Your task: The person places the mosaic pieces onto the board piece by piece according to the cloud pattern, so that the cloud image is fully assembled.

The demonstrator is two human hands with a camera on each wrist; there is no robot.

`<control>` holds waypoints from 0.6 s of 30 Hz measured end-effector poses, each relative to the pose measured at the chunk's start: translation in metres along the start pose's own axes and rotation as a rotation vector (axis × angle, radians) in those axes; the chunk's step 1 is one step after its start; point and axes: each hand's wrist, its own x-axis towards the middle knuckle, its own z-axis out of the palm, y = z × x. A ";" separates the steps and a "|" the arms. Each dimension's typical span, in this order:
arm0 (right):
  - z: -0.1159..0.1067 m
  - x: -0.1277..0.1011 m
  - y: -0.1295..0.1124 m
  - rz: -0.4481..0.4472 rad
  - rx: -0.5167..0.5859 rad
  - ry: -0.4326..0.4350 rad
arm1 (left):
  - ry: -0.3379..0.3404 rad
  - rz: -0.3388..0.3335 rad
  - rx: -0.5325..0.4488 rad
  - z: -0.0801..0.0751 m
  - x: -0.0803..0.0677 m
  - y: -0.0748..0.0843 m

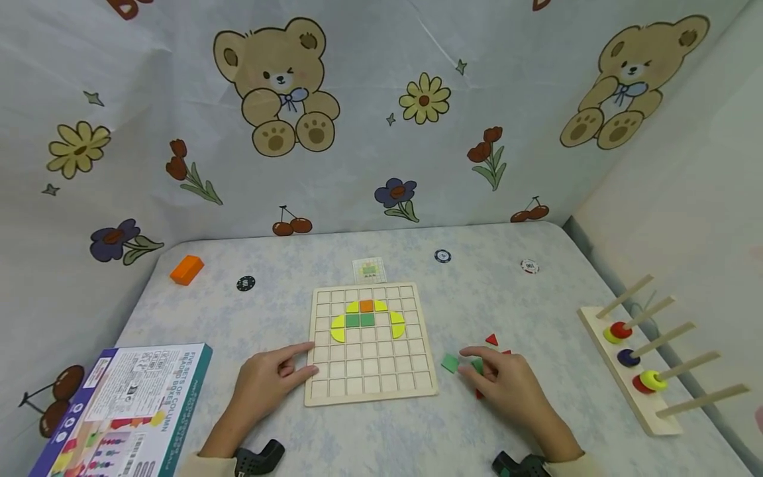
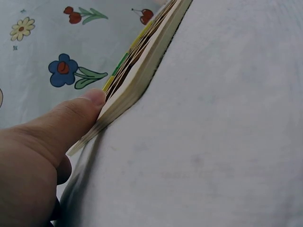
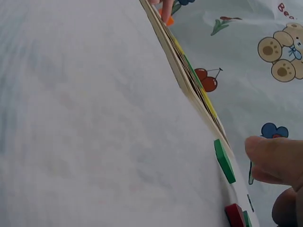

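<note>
A square wooden grid board [image 1: 375, 384] lies mid-table, with yellow curved pieces [image 1: 397, 324], green squares [image 1: 352, 320] and an orange square [image 1: 366, 306] in its cells. My left hand [image 1: 262, 381] rests at the board's left side, index finger and thumb touching the edge; the left wrist view shows a fingertip against the board's rim [image 2: 125, 92]. To the right of the board, my right hand [image 1: 507, 381] hovers with thumb and index finger apart, close to a loose green square [image 1: 450, 362]. Red pieces [image 1: 491, 340] lie around that hand, some partly hidden under it.
A small pattern card [image 1: 369, 270] sits behind the board. Poker chips [image 1: 442, 256] and an orange block [image 1: 187, 270] are spread along the back. At left lies a game box [image 1: 128, 404]; at right stands a wooden peg rack [image 1: 632, 377] with coloured beads.
</note>
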 end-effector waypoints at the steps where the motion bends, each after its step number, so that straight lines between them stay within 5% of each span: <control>1: 0.002 0.000 0.000 0.008 0.004 -0.005 | 0.000 0.004 0.001 0.000 0.000 0.000; 18: 0.012 0.002 -0.002 0.042 -0.082 -0.019 | 0.001 0.010 -0.003 -0.001 0.000 0.000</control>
